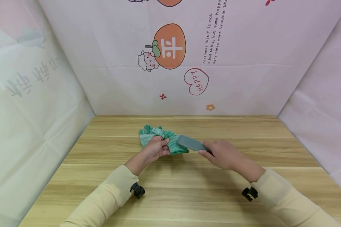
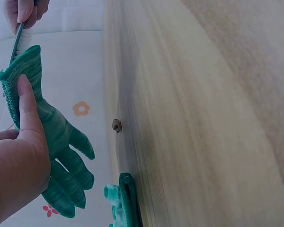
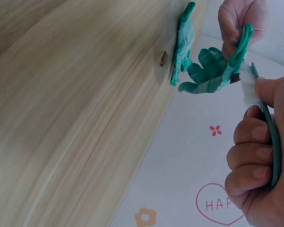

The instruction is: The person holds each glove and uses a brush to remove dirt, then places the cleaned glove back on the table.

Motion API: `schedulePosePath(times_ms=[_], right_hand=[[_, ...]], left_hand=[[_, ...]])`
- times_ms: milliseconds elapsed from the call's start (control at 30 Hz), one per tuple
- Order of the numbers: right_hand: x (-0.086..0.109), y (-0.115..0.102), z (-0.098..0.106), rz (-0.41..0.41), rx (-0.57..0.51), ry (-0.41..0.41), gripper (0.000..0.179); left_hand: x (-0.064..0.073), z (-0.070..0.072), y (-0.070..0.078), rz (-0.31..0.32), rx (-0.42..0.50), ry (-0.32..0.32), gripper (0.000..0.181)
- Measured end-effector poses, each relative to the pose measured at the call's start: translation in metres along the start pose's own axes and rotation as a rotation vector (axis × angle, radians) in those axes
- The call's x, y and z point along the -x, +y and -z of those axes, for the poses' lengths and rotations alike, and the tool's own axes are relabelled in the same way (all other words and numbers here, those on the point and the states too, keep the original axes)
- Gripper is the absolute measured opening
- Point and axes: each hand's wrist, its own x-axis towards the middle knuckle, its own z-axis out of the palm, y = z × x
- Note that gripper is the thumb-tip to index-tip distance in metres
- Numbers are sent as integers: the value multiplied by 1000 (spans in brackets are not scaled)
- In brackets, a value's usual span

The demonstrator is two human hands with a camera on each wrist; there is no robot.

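Note:
My left hand (image 1: 159, 146) grips a green striped knit glove (image 1: 174, 143), thumb along its cuff. In the left wrist view the glove (image 2: 61, 132) hangs above the table, its fingers spread. My right hand (image 1: 223, 154) holds a brush (image 1: 191, 143) with a flat grey-green back, fingers curled round the handle. White bristles (image 3: 249, 85) face the glove's cuff in the right wrist view, right at its edge, with a small dark patch between them. A second green glove (image 3: 183, 42) lies on the table beyond the held one.
A small brown lump (image 2: 116, 125) sits on the wooden table (image 1: 187, 195) near the second glove. White printed cloth (image 1: 116, 63) stands upright along the table's back edge, with more cloth on both sides.

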Motion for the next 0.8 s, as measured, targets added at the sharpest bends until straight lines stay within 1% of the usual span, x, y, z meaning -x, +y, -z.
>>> schedulePosePath(times_ms=[233,333,500,667,800], right_hand=[[3,3,2,-8,18,11,29],[3,1,4,-1,10,13,29],[0,-4,5,2,-1,1,32],[-2,-8,3,11,18,-17,32],[-3,-10,1,17,43,-10,30]], left_hand=[[0,0,0,13,-1,2,19],[0,-1,0,18,0,0,19],[0,-3,0,22,3,4,24],[1,-6,1,15,-5,1,19],[2,-6,2,27,-23,-14,18]])
